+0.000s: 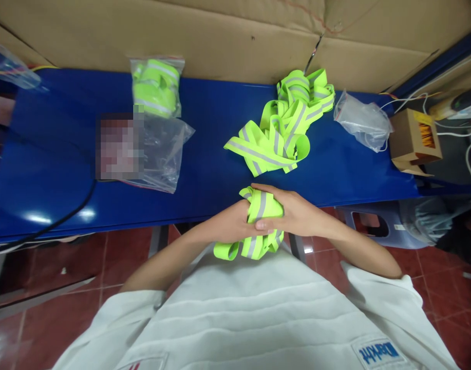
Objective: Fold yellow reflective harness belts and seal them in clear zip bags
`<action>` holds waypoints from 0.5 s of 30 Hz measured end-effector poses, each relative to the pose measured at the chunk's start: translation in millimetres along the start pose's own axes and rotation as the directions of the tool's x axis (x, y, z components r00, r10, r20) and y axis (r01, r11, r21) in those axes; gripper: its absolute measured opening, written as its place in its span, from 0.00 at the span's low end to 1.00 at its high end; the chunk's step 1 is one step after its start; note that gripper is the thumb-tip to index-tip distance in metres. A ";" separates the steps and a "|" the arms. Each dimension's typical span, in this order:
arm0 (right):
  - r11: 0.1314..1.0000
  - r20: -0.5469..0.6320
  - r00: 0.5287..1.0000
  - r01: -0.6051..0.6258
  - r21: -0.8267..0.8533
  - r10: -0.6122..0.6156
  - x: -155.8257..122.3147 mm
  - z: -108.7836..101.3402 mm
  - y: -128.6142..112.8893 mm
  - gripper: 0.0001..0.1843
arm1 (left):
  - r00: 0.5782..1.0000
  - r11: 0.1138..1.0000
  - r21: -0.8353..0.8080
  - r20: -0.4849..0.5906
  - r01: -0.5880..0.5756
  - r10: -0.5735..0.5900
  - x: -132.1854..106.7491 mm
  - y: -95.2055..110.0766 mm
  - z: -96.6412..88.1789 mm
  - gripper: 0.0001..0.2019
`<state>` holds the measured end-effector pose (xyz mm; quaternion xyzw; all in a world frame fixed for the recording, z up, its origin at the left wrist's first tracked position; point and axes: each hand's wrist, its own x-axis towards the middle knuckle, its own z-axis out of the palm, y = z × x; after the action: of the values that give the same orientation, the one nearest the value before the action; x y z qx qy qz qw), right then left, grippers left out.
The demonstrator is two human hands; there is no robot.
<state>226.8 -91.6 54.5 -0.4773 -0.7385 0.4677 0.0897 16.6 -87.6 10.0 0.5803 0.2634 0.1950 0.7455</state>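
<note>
A bundle of neon yellow-green reflective straps (263,205) with grey stripes is held between both hands, just off the table's front edge and close to my body. My left hand (235,222) wraps it from the left side. From the right, my right hand (287,208) closes round it, its thumb lying across the front. A loose loop hangs below my left hand. More straps of the same kind lie in a tangled pile (285,126) on the blue table, beyond my hands.
A clear bag holding folded neon straps (156,85) lies at the back left of the blue table (208,159). Near it are an empty plastic bag (164,154) and a black cable (79,205). At right sit crumpled plastic bags (364,121) and a cardboard box (414,139).
</note>
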 end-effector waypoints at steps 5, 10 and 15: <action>0.987 -0.172 0.982 0.054 -0.150 -0.080 0.5 3.4 0.3 0.38 | 0.998 0.998 0.014 0.016 0.065 -0.065 -0.5 0.3 -9.1 0.21; 0.986 -0.338 0.930 0.106 -0.125 -0.142 -0.4 -13.3 3.9 0.29 | 0.987 0.955 -0.249 0.021 0.161 -0.161 -12.5 1.7 -14.5 0.31; 0.960 -0.609 0.749 0.139 -0.241 -0.262 -17.5 -31.0 8.0 0.33 | 0.946 0.945 -0.323 -0.319 -0.052 -0.057 -28.8 8.6 -11.3 0.32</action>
<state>258.9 -85.8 70.7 -0.5308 -0.7507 0.1976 0.3402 -12.9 -94.0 21.0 0.4082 0.3471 0.3277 0.7781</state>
